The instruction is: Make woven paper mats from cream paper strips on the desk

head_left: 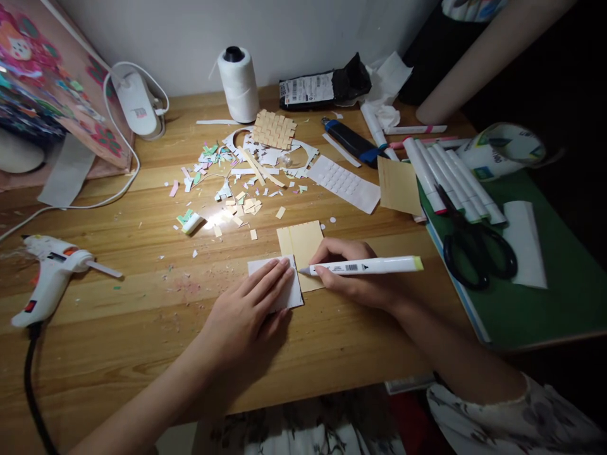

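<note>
My left hand [251, 301] lies flat with its fingers stretched over a small white card [290, 292], pressing it down on the table. The card overlaps the left part of a tan card [303, 240]. My right hand [353, 272] holds a white marker [379, 265] with a yellow-green end pointing right. The marker's grey tip is at the tan card, close to the right edge of the white card. Whether the tip touches the surface cannot be made out.
Paper scraps [246, 205], a thread cone [238, 85] and a woven tan piece [274, 129] are at the back. A glue gun [52, 272] lies left. Black scissors [467, 249] and several markers [455, 183] rest right, partly on a green mat [559, 303].
</note>
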`<act>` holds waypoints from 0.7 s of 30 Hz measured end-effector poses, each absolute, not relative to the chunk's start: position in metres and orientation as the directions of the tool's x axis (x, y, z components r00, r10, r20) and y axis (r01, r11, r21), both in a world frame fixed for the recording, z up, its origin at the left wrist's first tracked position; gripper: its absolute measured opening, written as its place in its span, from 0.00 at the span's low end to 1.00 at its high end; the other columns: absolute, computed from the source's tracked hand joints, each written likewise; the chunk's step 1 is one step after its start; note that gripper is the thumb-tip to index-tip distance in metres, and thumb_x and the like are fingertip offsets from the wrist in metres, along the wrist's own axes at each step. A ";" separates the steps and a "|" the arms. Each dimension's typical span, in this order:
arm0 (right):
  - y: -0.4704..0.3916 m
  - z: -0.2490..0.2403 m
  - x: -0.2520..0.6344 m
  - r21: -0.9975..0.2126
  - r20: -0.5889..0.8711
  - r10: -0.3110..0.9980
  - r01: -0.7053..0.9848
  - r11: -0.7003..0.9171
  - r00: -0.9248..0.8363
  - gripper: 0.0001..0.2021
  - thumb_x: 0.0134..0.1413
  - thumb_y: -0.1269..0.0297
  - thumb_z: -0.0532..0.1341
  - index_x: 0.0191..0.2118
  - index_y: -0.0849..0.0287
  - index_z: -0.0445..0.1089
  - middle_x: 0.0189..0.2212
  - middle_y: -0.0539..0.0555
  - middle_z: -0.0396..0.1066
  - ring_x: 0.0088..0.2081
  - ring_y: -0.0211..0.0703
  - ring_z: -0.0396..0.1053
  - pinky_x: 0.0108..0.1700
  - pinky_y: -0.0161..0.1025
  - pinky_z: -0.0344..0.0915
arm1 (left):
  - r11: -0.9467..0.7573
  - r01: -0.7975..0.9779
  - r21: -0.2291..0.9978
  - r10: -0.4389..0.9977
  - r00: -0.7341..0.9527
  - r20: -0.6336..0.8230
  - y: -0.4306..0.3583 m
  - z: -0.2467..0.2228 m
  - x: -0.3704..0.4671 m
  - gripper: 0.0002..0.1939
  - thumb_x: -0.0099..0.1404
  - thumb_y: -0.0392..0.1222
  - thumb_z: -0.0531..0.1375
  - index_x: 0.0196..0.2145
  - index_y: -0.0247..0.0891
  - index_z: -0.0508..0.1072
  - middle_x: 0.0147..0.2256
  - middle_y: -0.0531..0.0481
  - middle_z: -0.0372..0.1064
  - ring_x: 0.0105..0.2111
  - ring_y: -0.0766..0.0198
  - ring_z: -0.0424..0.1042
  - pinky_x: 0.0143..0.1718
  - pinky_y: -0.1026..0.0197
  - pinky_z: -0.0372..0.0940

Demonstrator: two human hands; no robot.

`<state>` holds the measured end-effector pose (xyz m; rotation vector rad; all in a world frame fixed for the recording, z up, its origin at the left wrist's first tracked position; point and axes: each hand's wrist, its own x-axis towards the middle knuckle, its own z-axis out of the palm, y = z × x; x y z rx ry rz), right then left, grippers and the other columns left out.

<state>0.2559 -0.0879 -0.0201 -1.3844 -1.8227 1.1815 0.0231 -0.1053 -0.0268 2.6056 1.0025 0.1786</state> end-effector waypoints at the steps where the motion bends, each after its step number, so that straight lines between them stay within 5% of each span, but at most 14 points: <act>1: -0.088 -0.020 0.256 -0.888 -0.079 0.948 0.453 0.073 -0.308 0.04 0.51 0.66 0.60 0.28 0.58 0.67 0.22 0.46 0.65 0.24 0.34 0.60 0.25 0.31 0.53 | -0.689 0.628 0.362 0.671 0.741 -0.007 -0.105 -0.027 0.023 0.29 0.67 0.42 0.50 0.63 0.37 0.50 0.63 0.48 0.50 0.62 0.59 0.50 0.58 0.53 0.58; 21: -0.089 -0.018 0.259 -0.888 -0.103 0.906 0.448 0.102 -0.411 0.00 0.47 0.69 0.60 0.28 0.58 0.69 0.26 0.48 0.70 0.26 0.36 0.65 0.26 0.32 0.56 | -0.694 0.622 0.362 0.661 0.750 -0.021 -0.103 -0.026 0.024 0.28 0.67 0.43 0.51 0.62 0.35 0.52 0.63 0.49 0.49 0.63 0.61 0.48 0.60 0.54 0.55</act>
